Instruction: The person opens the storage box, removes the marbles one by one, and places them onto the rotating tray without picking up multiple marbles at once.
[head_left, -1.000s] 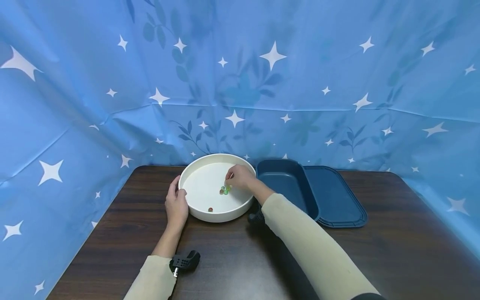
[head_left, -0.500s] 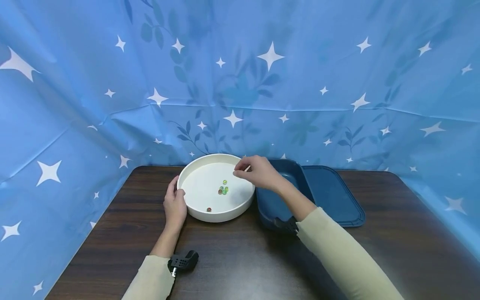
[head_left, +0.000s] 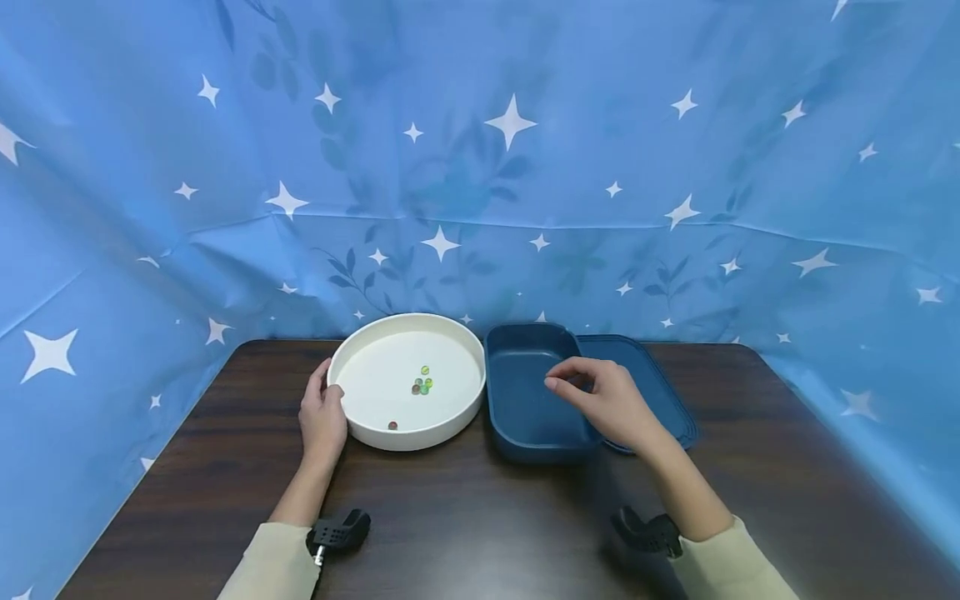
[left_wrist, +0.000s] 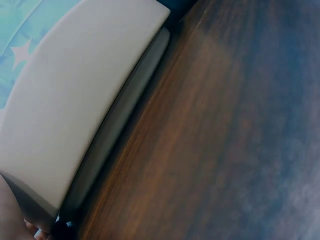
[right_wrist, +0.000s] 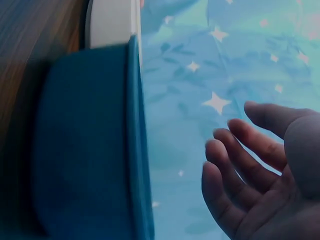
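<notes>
Holding the left side of a round white tray is my left hand, thumb at its rim and fingers along the outer wall. On the tray floor lie several small green and yellowish glass marbles with a brownish one, and a reddish marble sits apart near the front. My right hand hovers over the right side of a dark blue rectangular container. In the right wrist view its fingers are relaxed, the thumb apart from the forefinger, with nothing visible between them.
A flat dark blue lid lies right of the container, partly behind my right hand and forearm. Both vessels stand side by side at the back of the dark wooden table. A blue star-patterned curtain hangs just behind the table.
From over the marbles, my right hand has moved right, out of the white tray to above the blue container, its thumb and forefinger parting. My left hand keeps its hold on the tray.
</notes>
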